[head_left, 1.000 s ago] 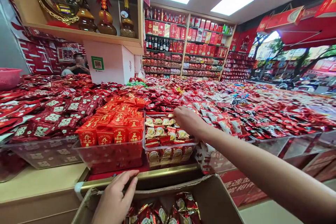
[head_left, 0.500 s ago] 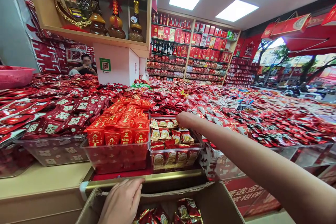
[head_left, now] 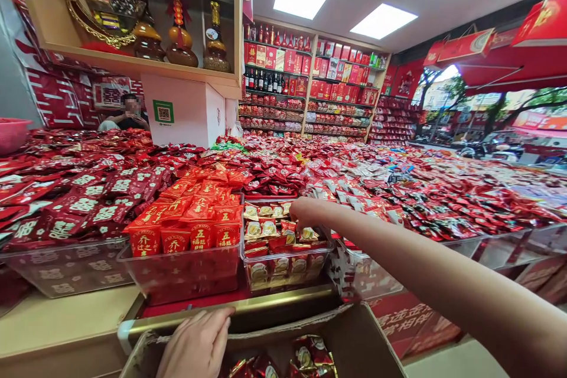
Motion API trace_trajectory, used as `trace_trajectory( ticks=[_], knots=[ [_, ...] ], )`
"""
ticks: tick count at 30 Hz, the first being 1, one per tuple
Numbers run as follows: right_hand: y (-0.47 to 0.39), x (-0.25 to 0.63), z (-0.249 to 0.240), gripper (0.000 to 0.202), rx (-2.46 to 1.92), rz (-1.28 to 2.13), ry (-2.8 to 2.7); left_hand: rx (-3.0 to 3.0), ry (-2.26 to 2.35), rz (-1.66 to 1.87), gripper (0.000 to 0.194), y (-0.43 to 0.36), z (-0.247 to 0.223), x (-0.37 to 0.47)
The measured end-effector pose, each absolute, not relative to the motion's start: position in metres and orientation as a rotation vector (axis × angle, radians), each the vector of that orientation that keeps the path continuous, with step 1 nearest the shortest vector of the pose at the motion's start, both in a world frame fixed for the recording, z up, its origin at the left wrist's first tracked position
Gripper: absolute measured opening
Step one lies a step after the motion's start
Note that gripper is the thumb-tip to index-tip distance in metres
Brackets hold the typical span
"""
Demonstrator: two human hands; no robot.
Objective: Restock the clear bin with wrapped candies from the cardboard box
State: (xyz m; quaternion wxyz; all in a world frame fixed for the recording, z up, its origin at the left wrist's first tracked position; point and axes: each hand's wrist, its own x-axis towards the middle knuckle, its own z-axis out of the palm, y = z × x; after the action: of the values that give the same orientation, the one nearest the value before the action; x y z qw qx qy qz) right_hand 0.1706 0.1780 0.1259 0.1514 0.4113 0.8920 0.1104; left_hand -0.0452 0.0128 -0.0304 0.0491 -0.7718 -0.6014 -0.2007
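My right hand (head_left: 305,212) reaches over a clear plastic bin (head_left: 287,264) of small red-and-gold snack packets (head_left: 268,228). Its fingers are bent down and closed at the bin's back right part. What they pinch, if anything, is hidden. Below, my left hand (head_left: 195,344) lies over the far rim of an open cardboard box (head_left: 349,336), closed on it near the left corner. Inside that box are several matching red-and-gold packets (head_left: 312,354), partly cut off by the frame's lower edge.
Left of the bin stands another clear bin (head_left: 177,274) heaped with bright red packets. Piled packets (head_left: 443,201) spread across the counter to the right. A gold-edged rail (head_left: 266,304) runs between bins and box. A cabinet (head_left: 146,62) overhangs at upper left; a person (head_left: 128,115) sits behind.
The view has shifted slightly to the right. My right hand has dipped a little lower into the packets, with its fingers pointing more downward. My left hand stays on the box rim.
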Motion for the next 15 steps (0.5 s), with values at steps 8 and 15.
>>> trace_trajectory(
  ticks=[8, 15],
  knots=[
    [0.177, 0.171, 0.102, 0.041, 1.118, 0.283, 2.626, -2.346, -1.796, -0.622, 0.025, 0.016, -0.030, -0.046],
    [0.179, 0.165, 0.098, 0.031, 1.146, 0.289, 2.624, -2.328, -1.818, -0.597, 0.025, 0.016, -0.033, -0.049]
  ],
)
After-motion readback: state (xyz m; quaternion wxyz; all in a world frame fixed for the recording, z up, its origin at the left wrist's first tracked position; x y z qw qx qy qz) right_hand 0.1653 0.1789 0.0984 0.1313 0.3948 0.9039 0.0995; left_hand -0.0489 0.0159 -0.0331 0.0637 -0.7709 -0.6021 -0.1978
